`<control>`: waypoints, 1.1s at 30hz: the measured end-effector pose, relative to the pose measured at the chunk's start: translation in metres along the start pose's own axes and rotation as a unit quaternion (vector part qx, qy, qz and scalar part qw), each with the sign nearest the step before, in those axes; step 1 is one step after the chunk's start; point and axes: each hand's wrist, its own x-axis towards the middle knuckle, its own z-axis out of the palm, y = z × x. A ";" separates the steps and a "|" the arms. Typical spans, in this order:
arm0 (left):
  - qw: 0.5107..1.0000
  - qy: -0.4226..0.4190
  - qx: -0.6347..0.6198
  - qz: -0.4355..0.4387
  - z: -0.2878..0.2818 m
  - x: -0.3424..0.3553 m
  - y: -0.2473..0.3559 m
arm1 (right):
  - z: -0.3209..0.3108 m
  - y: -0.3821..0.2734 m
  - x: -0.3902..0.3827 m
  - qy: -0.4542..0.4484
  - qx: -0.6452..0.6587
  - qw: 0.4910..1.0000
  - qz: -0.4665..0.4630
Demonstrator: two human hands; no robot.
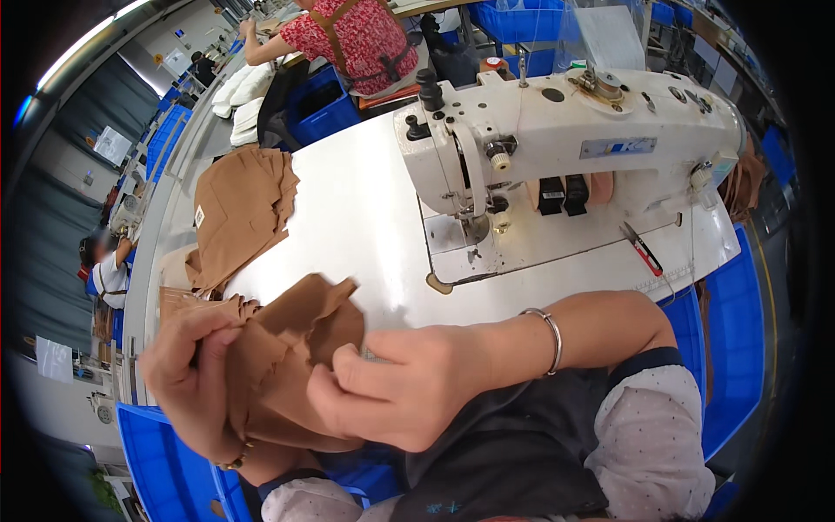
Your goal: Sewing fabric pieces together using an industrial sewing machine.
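Bunched brown fabric pieces (283, 365) hang in front of me, with folded, uneven edges at the top. My left hand (196, 361) is closed on their left side, thumb and fingers pinching the cloth. At their right edge, my right hand (396, 383) is closed with curled fingers against the cloth; its fingertips are partly hidden. A stack of flat brown cut fabric (239, 217) with a small white label lies on the white table (348, 200) beyond my left hand.
A white sewing machine (565, 139) stands at the right of the table. Red-and-black thread snips (642, 250) lie by its base. Blue bins (178, 461) flank me below the table. Across from me sits a person in a red patterned top (361, 43), beside white folded cloth (243, 100).
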 end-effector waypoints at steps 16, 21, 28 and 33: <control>0.884 -0.373 -0.277 -0.044 0.292 0.048 -0.021 | -0.049 0.029 -0.168 -0.349 -0.026 0.926 0.141; 0.882 -0.353 -0.313 -0.010 0.297 0.048 -0.028 | -0.043 0.026 -0.179 -0.340 -0.026 0.929 0.147; 0.895 -0.372 -0.243 -0.029 0.290 0.061 -0.012 | -0.044 0.031 -0.179 -0.310 -0.065 0.940 0.124; 0.895 -0.379 -0.233 -0.021 0.293 0.067 -0.011 | -0.041 0.036 -0.183 -0.309 -0.078 0.939 0.128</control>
